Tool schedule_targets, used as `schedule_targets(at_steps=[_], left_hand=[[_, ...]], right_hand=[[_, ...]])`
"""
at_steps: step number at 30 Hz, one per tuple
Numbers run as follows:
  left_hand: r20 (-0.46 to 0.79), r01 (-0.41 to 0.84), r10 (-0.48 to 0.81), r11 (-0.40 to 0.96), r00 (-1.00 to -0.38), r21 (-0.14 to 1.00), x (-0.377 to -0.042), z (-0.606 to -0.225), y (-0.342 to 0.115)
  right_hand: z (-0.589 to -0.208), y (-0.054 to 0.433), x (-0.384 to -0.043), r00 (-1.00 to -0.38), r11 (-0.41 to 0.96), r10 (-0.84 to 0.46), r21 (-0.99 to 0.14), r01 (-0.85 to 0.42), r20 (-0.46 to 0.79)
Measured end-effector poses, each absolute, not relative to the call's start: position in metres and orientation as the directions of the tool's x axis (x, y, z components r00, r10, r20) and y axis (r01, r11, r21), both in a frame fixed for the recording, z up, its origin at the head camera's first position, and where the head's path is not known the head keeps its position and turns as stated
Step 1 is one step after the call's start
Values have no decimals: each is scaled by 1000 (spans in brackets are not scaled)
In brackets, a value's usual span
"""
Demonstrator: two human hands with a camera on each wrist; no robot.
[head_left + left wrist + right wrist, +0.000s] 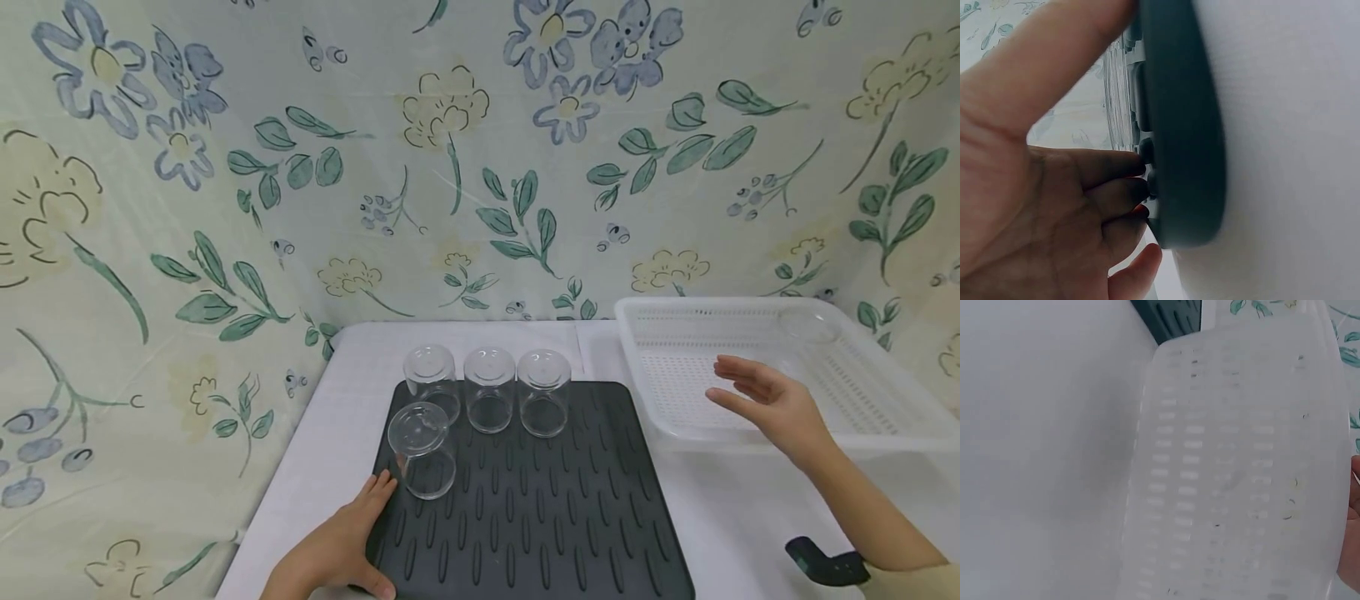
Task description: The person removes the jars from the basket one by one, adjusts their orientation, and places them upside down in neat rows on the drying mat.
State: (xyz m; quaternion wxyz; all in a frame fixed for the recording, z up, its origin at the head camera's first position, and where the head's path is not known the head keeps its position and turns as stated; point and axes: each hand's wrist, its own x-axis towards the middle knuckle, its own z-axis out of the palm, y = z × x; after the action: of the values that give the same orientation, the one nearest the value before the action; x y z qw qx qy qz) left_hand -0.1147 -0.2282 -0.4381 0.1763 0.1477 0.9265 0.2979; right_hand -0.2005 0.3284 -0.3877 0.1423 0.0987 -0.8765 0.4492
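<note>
My left hand (337, 533) rests at the left edge of a black ribbed drying mat (540, 517), fingers stretched out. In the left wrist view its fingertips (1135, 187) touch the edge of that mat (1191, 156). Just beyond the fingers, a clear glass (423, 450) stands upside down on the mat. Behind it a row of 3 more inverted glasses (432, 379), (490, 387), (544, 392) lines the far end. My right hand (780, 408) hovers over the white plastic basket (637, 367), fingers relaxed and thumb apart, with nothing in it.
A clear glass (808, 325) is in the far right corner of the basket. The basket's slotted side wall (1235, 475) fills much of the right wrist view. A white cloth (330, 425) covers the table, and a flowered curtain (450, 167) hangs behind.
</note>
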Motion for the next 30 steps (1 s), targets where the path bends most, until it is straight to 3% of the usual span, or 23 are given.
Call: schedule_targets(at_steps=[15,30], left_hand=[[-244,163,377,778,-893,607,-117,-441,-227],[-214,195,403,760,-890,620,-114,-441,-232]], right_hand=[[-388,391,-226,-960,719,155,-693,-54,235],[-376,424,-247,-878,653,441,-737,172,186]])
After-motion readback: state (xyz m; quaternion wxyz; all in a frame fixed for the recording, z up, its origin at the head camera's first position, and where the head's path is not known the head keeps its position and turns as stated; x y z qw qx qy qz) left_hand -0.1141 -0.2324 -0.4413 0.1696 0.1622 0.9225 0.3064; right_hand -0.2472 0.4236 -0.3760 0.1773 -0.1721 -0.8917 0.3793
